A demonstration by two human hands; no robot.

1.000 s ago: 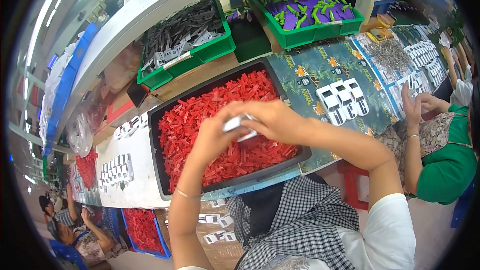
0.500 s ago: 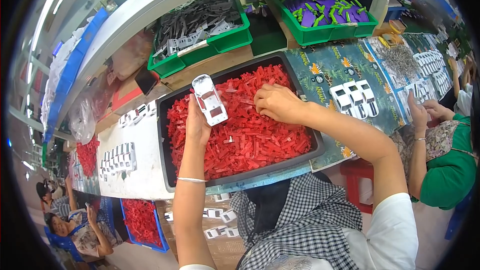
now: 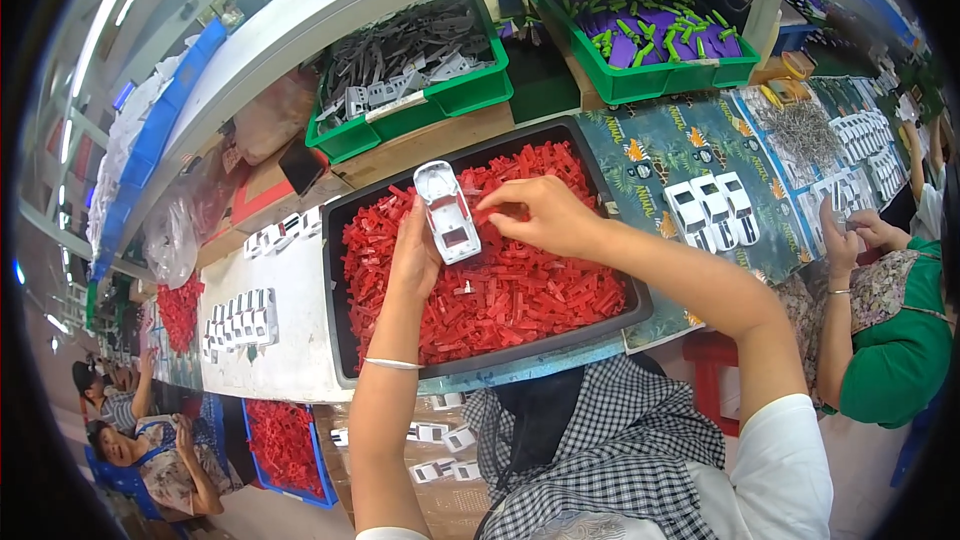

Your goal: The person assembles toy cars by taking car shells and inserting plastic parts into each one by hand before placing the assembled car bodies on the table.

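Your L hand (image 3: 415, 258) has its grip closed round one long side of a white plastic toy-car shell (image 3: 448, 215), held up over the black rectangular plastic tray (image 3: 632, 310) of small red plastic pcs (image 3: 530, 295). R hand (image 3: 545, 220) is just beside the shell, thumb + fingertips drawn close; can't tell if there's a red pc between them. Step in hand looks like fitting a red pc to the shell, IMO. Next move prob calls for a steady L, pc lined up w/ shell, then a light press.
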